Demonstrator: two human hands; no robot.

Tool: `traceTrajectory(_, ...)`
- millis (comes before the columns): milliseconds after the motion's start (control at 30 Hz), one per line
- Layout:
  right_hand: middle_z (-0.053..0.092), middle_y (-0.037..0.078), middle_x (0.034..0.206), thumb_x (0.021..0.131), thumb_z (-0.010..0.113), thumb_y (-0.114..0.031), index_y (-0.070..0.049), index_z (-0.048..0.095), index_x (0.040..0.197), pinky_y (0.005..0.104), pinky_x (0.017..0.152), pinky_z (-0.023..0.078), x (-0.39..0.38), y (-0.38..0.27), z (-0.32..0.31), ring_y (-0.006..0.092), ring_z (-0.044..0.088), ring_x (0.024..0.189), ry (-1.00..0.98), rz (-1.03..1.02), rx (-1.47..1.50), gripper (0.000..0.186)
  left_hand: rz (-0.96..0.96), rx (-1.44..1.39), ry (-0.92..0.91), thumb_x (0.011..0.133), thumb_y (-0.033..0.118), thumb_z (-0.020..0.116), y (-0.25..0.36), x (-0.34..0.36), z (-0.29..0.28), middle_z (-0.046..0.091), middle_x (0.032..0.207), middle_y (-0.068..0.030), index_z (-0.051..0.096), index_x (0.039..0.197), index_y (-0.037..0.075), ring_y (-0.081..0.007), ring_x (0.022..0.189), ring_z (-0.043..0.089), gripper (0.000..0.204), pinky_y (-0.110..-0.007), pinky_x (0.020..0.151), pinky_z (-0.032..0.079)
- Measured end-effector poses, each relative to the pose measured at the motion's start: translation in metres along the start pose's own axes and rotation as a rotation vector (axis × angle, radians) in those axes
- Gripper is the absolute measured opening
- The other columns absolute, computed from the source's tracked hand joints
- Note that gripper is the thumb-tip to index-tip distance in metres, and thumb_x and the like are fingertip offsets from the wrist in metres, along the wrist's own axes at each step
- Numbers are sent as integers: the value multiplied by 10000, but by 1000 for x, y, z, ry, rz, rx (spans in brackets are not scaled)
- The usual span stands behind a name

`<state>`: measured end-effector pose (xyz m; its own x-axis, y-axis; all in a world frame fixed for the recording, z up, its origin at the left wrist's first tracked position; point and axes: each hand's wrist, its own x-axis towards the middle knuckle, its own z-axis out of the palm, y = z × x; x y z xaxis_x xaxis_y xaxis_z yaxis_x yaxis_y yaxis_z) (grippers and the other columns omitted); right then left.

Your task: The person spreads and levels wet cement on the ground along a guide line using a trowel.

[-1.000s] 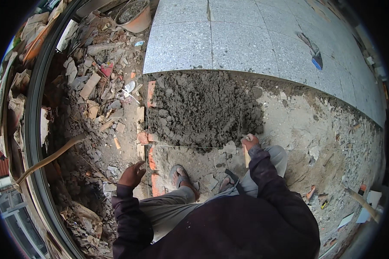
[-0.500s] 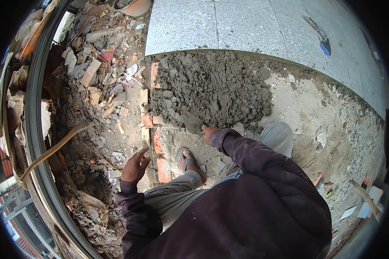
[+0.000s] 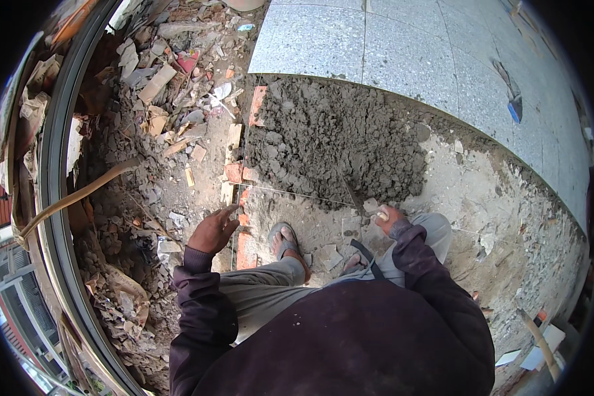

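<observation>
At your 10 o'clock, your left hand (image 3: 212, 231) hangs with fingers loosely spread near the red bricks (image 3: 247, 252). At 1 o'clock, your right hand (image 3: 391, 221) curls around a trowel (image 3: 354, 196), its blade at the near edge of dark mortar (image 3: 336, 138). Farther, toward 12 o'clock, lie speckled grey tiles (image 3: 310, 39).
</observation>
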<state>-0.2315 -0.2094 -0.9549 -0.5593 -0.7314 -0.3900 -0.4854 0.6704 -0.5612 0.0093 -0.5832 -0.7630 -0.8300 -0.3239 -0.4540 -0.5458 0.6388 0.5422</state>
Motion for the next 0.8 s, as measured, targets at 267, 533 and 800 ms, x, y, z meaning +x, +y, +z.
traceTrajectory(267, 545, 203, 841, 739, 516, -283, -40, 446, 1030, 383, 641, 441, 24, -87, -45, 351, 537, 717, 438, -55, 238, 385, 17, 51, 15, 769, 215, 504, 3, 19, 0, 554, 812, -186, 438, 1100, 54, -306, 728, 541, 374, -358, 649, 424)
traceTrajectory(533, 520, 166, 792, 752, 536, -245, -66, 301, 1173, 396, 388, 426, 25, -75, 16, 270, 520, 458, -90, 756, 917, 515, -80, 157, -81, 763, 280, 483, -21, 35, 11, 546, 893, -184, 452, 1087, 95, -323, 840, 521, 374, -392, 735, 409)
traceTrajectory(800, 514, 171, 796, 744, 525, -110, -137, 74, 1281, 422, 415, 447, 32, -79, -3, 278, 540, 540, -158, 846, 864, 702, 46, 368, -45, 723, 266, 480, -34, 127, 45, 564, 857, -153, 487, 1063, 109, -288, 824, 541, 375, -380, 691, 437)
